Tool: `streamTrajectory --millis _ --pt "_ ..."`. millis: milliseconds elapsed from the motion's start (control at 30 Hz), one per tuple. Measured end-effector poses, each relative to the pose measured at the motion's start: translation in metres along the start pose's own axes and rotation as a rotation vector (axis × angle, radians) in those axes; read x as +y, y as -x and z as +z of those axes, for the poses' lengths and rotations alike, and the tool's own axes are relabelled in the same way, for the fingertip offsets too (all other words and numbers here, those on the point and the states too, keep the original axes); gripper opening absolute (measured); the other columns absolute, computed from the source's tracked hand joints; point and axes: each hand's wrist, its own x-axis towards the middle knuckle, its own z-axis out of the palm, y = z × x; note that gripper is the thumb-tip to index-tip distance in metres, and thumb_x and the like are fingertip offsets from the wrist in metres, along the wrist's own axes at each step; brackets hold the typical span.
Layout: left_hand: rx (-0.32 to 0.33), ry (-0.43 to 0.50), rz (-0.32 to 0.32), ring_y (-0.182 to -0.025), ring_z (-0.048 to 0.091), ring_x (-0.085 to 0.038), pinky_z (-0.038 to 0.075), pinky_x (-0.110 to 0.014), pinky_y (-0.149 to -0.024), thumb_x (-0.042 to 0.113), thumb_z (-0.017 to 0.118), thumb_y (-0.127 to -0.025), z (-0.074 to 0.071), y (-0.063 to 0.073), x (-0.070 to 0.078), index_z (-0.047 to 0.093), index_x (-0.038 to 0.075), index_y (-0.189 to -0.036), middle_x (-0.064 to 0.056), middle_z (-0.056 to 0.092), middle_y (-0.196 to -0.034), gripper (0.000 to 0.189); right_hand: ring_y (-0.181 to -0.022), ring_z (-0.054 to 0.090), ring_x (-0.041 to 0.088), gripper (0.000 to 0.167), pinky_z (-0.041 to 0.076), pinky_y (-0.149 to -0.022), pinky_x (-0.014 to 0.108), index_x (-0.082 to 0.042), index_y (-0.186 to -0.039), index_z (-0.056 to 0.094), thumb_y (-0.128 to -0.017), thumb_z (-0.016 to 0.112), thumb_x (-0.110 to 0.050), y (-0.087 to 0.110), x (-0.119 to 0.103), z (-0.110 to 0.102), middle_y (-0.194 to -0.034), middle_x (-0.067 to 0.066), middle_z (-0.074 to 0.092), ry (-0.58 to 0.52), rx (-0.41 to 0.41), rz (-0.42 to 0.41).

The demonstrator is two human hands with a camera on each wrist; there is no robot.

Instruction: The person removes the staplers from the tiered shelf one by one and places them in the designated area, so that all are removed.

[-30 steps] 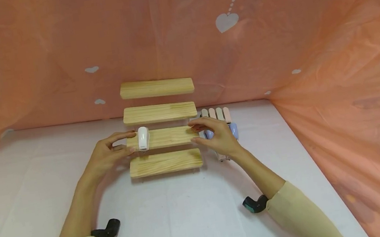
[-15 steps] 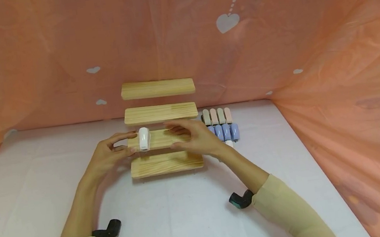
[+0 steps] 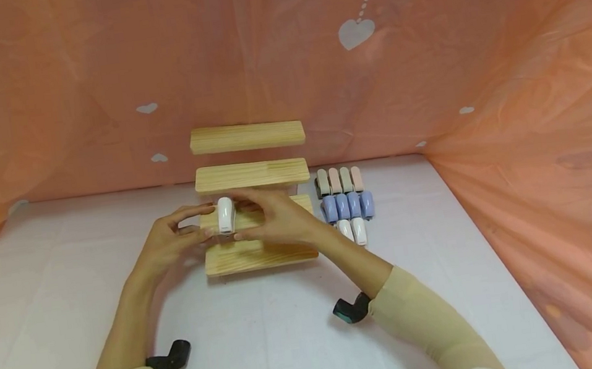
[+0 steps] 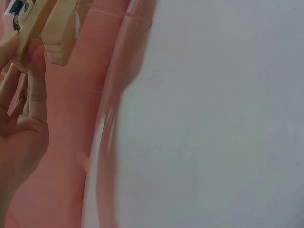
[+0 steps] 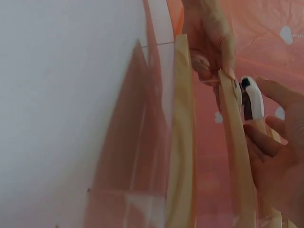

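Observation:
A small glossy white stapler (image 3: pixel 226 215) stands near the left end of the third shelf down on a stepped wooden rack. My left hand (image 3: pixel 172 235) pinches the left end of that shelf (image 4: pixel 32 28), thumb on one face and fingers on the other. Curving over the same shelf, my right hand (image 3: pixel 280 214) has thumb and forefinger spread, with the tips right beside the stapler. The right wrist view shows the white stapler (image 5: pixel 255 99), black underneath, between my right fingers (image 5: pixel 280 92) and the left hand (image 5: pixel 209 38).
Wooden shelves rise behind, the top one (image 3: pixel 247 137) and the second (image 3: pixel 252 175); the lowest (image 3: pixel 260 255) is in front. Right of the rack stand rows of beige and pink staplers (image 3: pixel 340 180), blue ones (image 3: pixel 348 207) and white ones (image 3: pixel 359 231). Orange sheeting (image 3: pixel 553 175) borders the table.
My right hand has moved left along the third shelf, from its right end to beside the white stapler, uncovering the rows of staplers. My left hand has stayed at the shelf's end.

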Motion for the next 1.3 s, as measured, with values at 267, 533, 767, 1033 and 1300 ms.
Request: streamTrajectory --millis 267,533,767,1033,1300 --pt "-0.001 0.026 0.0 -0.093 0.072 -0.013 0.057 -0.027 -0.079 0.009 0.071 -0.093 0.0 0.002 0.0 0.06 0.0 -0.133 -0.002 0.058 -0.13 0.043 -0.125 0.053 0.01 0.076 0.04 -0.106 0.024 -0.016 -0.145 0.051 -0.08 0.084 -0.037 -0.008 -0.007 0.015 -0.138 0.002 0.058 0.086 0.057 0.058" --pt "-0.005 0.06 0.013 -0.096 0.072 -0.015 0.058 -0.028 -0.081 0.006 0.071 -0.092 0.002 0.003 -0.001 0.061 0.001 -0.133 -0.002 0.057 -0.131 0.043 -0.125 0.054 0.012 0.072 0.042 -0.105 0.029 -0.022 -0.145 0.052 -0.082 0.083 -0.035 -0.007 -0.01 0.02 -0.137 0.002 0.059 0.139 0.109 0.093" --pt "0.002 0.049 0.034 -0.095 0.072 -0.015 0.058 -0.028 -0.079 0.005 0.07 -0.092 0.004 0.003 -0.004 0.061 0.0 -0.132 -0.002 0.057 -0.132 0.041 -0.126 0.053 0.009 0.069 0.043 -0.104 0.028 -0.029 -0.145 0.053 -0.083 0.082 -0.034 -0.002 -0.009 0.018 -0.138 -0.003 0.06 0.129 0.112 0.082" --pt "-0.005 0.044 0.029 -0.09 0.073 -0.016 0.058 -0.03 -0.08 0.006 0.071 -0.093 0.003 0.001 -0.003 0.06 -0.001 -0.133 0.001 0.058 -0.132 0.042 -0.125 0.054 0.009 0.064 0.044 -0.103 0.028 -0.026 -0.142 0.056 -0.084 0.082 -0.032 0.008 -0.004 0.008 -0.135 -0.002 0.062 0.076 0.149 0.091" --pt "0.007 0.036 0.02 -0.091 0.072 -0.013 0.057 -0.025 -0.079 0.007 0.072 -0.092 0.001 0.0 -0.001 0.06 -0.001 -0.133 0.007 0.059 -0.132 0.043 -0.123 0.056 0.01 0.063 0.045 -0.102 0.027 -0.021 -0.14 0.06 -0.082 0.084 -0.03 0.018 0.005 -0.005 -0.133 0.001 0.063 0.049 0.191 0.093"
